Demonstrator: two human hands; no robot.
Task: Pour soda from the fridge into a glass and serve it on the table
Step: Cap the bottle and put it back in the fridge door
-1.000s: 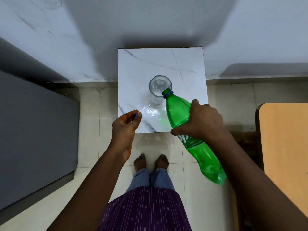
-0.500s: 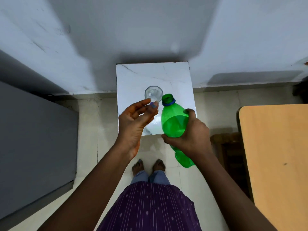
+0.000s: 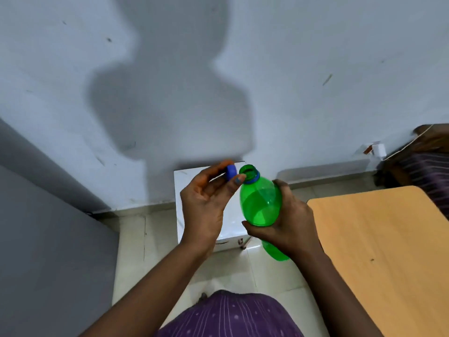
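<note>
My right hand [image 3: 289, 226] grips the green soda bottle [image 3: 261, 205] around its middle, holding it nearly upright above the white marble stool [image 3: 230, 229]. The bottle's mouth is uncovered, with a blue ring at the neck. My left hand [image 3: 206, 203] pinches the blue cap [image 3: 230, 171] between thumb and fingers, just left of the bottle mouth and almost touching it. The glass is hidden behind my hands and the bottle.
A light wooden table [image 3: 379, 251] fills the right side. A grey fridge side [image 3: 48, 239] stands at the left. A pale wall lies behind the stool, and tiled floor [image 3: 136, 251] shows beneath. A dark wooden piece of furniture [image 3: 427, 152] sits far right.
The bottle has gone from tilted over the glass to upright, and my left hand has brought the cap up beside its mouth. My view has lifted, and the glass is no longer visible.
</note>
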